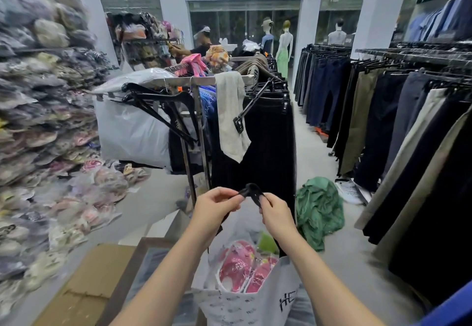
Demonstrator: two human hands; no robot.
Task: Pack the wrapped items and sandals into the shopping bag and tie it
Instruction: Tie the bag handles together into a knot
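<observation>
A white shopping bag (245, 305) with black lettering stands low in the middle. Inside it lie pink sandals in clear wrap (240, 264) and a green wrapped item (267, 242). The bag's black handles (252, 191) are drawn up above it into a loop. My left hand (217, 204) pinches one black handle strand. My right hand (274, 210) pinches the other strand, close beside the left. Both hands hang above the bag's mouth.
A metal clothes rack (194, 80) with black hangers, a grey cloth and dark trousers stands just ahead. Stacked wrapped sandals (46, 121) fill the left. A green garment (319, 210) lies on the floor at right, trouser racks (408, 121) beyond. A cardboard box (86, 287) sits at lower left.
</observation>
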